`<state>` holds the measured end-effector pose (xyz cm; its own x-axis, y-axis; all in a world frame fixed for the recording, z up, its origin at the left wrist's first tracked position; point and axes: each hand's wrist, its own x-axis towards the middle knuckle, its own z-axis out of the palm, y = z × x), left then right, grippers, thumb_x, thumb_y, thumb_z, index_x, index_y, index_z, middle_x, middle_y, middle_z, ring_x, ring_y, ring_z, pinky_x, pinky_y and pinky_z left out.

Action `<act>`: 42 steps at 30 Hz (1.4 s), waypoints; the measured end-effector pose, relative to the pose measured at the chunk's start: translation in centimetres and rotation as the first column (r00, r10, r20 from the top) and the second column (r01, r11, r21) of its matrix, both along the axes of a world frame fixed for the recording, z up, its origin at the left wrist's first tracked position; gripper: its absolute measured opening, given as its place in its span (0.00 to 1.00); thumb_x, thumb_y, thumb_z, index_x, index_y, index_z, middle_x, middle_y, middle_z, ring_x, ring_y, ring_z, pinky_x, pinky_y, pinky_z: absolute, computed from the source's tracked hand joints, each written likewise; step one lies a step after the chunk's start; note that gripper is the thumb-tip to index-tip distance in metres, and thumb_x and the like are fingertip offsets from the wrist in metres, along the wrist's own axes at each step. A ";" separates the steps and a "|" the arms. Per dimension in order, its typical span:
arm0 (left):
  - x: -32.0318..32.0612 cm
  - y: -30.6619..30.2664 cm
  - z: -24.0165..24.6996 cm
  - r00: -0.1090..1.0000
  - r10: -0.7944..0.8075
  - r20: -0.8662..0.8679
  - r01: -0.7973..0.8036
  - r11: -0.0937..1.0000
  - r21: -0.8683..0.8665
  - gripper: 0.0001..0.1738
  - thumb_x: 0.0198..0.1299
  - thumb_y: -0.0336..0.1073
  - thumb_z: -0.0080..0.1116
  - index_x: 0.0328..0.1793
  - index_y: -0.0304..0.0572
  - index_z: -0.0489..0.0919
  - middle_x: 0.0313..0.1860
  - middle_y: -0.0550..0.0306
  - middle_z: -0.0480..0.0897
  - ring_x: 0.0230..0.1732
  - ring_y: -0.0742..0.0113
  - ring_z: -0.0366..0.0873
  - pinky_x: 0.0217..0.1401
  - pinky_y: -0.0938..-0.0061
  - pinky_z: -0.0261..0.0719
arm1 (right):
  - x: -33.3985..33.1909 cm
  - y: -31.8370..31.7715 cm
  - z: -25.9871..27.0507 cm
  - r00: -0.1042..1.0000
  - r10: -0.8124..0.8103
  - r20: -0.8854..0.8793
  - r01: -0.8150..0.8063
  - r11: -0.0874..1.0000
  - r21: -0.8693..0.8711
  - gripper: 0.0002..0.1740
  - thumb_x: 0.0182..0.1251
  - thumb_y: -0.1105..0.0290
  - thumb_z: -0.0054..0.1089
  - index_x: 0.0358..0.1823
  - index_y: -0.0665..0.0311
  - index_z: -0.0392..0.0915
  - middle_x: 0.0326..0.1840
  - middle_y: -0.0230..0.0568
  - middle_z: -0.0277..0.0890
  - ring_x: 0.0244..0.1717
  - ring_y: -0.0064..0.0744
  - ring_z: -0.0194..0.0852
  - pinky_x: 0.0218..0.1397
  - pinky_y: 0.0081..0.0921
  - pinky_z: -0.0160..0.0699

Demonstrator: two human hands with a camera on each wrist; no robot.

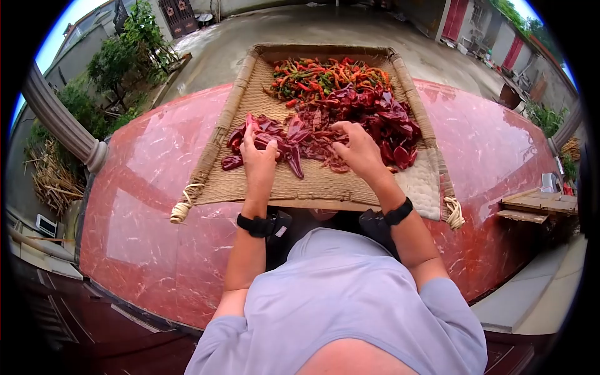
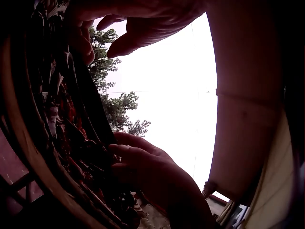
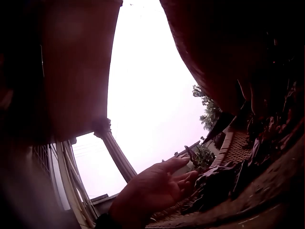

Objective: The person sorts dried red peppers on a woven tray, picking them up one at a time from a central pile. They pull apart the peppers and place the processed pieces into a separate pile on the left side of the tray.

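Observation:
Dried red chili peppers [image 1: 296, 129] lie in loose heaps on a woven tray [image 1: 215, 181]. My left hand [image 1: 257, 164] is over the left heap, fingertips at the wrinkled dark red peppers and thumb apart from the fingers. In the right wrist view this same left hand [image 3: 150, 193] shows its palm, the fingers slightly bent. My right hand [image 1: 362, 153] hovers by the flatter peppers in the middle, with thumb and bent forefinger apart. Nothing shows between them. The left wrist view has the right hand [image 2: 152, 174] beside the dark pepper heap.
Smaller orange, red and green chilies [image 1: 331, 78] fill the tray's far end. A glossy dark red heap [image 1: 400, 128] lies at its right. Pale cloth [image 1: 419, 187] covers the near right corner. Red marble [image 1: 156, 206] surrounds the tray; wooden boards [image 1: 540, 203] stand at right.

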<state>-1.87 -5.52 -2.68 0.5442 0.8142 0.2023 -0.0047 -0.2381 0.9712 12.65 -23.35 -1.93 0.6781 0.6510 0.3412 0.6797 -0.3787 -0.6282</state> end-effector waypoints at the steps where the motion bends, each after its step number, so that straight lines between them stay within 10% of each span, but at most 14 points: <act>1: 0.0 0.0 -0.2 0.998 -0.053 0.013 0.054 0.998 -0.032 0.35 0.66 0.29 0.58 0.79 0.37 0.60 0.66 0.43 0.67 0.42 0.66 0.80 0.40 0.75 0.84 | 0.3 -1.0 0.2 0.979 -0.114 0.168 0.131 0.987 -0.094 0.23 0.62 0.66 0.64 0.60 0.55 0.75 0.55 0.45 0.76 0.51 0.49 0.81 0.52 0.44 0.80; 6: 1.1 -1.2 -1.2 0.972 -0.230 0.049 0.234 0.966 -0.106 0.23 0.66 0.30 0.57 0.67 0.36 0.73 0.50 0.52 0.79 0.37 0.72 0.80 0.40 0.78 0.81 | 5.0 -3.5 -0.8 0.888 -0.371 0.271 0.450 0.821 -0.351 0.25 0.62 0.63 0.67 0.58 0.59 0.68 0.54 0.46 0.74 0.50 0.53 0.81 0.50 0.48 0.80; 15: 1.8 -3.1 -1.9 0.914 -0.402 -0.056 0.398 0.915 -0.069 0.22 0.68 0.31 0.56 0.67 0.38 0.73 0.53 0.54 0.80 0.37 0.73 0.81 0.36 0.80 0.77 | 6.5 -2.5 -2.4 0.918 -0.345 0.193 0.396 0.807 -0.438 0.28 0.60 0.63 0.71 0.57 0.61 0.66 0.56 0.52 0.75 0.53 0.57 0.80 0.51 0.50 0.80; 31: 2.2 -3.8 -0.6 0.837 -0.544 -0.066 0.541 0.839 -0.052 0.19 0.68 0.31 0.55 0.64 0.35 0.75 0.45 0.54 0.82 0.35 0.72 0.81 0.39 0.76 0.79 | 6.4 -2.8 -1.0 0.919 -0.394 0.000 0.388 0.903 -0.184 0.30 0.55 0.61 0.68 0.59 0.57 0.69 0.47 0.51 0.83 0.50 0.56 0.82 0.50 0.49 0.78; 34: 3.5 -3.5 0.3 0.824 -0.565 -0.037 0.563 0.825 -0.043 0.22 0.68 0.31 0.56 0.66 0.32 0.72 0.41 0.54 0.82 0.33 0.72 0.80 0.38 0.75 0.80 | 6.3 -2.5 -0.7 0.983 -0.184 -0.004 0.182 0.972 0.148 0.29 0.58 0.61 0.70 0.59 0.62 0.69 0.51 0.49 0.81 0.52 0.51 0.82 0.53 0.43 0.78; 42: 7.4 -3.4 1.5 0.766 -0.630 -0.129 0.631 0.775 -0.041 0.26 0.70 0.43 0.62 0.67 0.36 0.72 0.39 0.58 0.81 0.34 0.77 0.79 0.35 0.81 0.78 | 3.3 -1.7 2.1 0.863 0.308 -0.400 -0.179 0.928 0.327 0.21 0.61 0.72 0.70 0.54 0.67 0.74 0.44 0.37 0.82 0.42 0.21 0.79 0.46 0.23 0.80</act>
<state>5.50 -8.96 -1.22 0.9557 0.2781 0.0966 -0.0313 -0.2302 0.9726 15.93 -25.05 0.20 0.6295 0.7408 0.2344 0.3585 -0.0093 -0.9335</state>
